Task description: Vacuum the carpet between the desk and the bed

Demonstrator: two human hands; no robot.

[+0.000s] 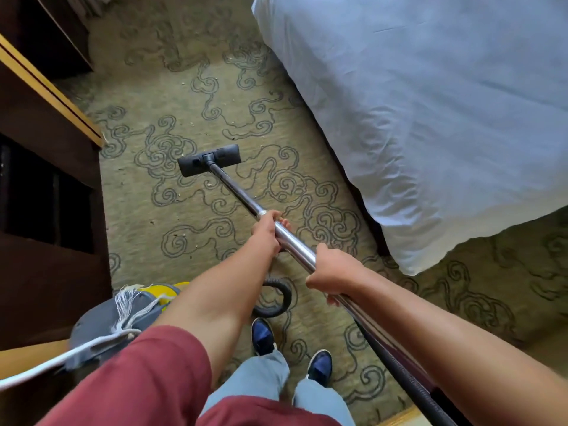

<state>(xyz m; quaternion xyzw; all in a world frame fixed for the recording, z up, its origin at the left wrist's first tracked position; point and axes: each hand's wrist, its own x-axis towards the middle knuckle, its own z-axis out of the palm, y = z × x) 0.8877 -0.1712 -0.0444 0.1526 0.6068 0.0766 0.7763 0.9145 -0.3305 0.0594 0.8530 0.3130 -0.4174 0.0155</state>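
A green carpet (190, 250) with dark swirl patterns runs between the dark wooden desk (40, 167) on the left and the bed (430, 103) with white bedding on the right. A black vacuum floor head (209, 159) lies flat on the carpet mid-frame, joined to a shiny metal wand (295, 239) that slants back toward me. My left hand (266, 232) grips the wand further down. My right hand (330, 273) grips it closer to me, where the black hose begins. Small pale crumbs dot the carpet around the head.
The grey and yellow vacuum body (123, 315) stands at lower left by the desk, with a white cord (61, 359) and a frayed white tassel on it. A black hose loop (278, 298) lies in front of my blue shoes (262, 336).
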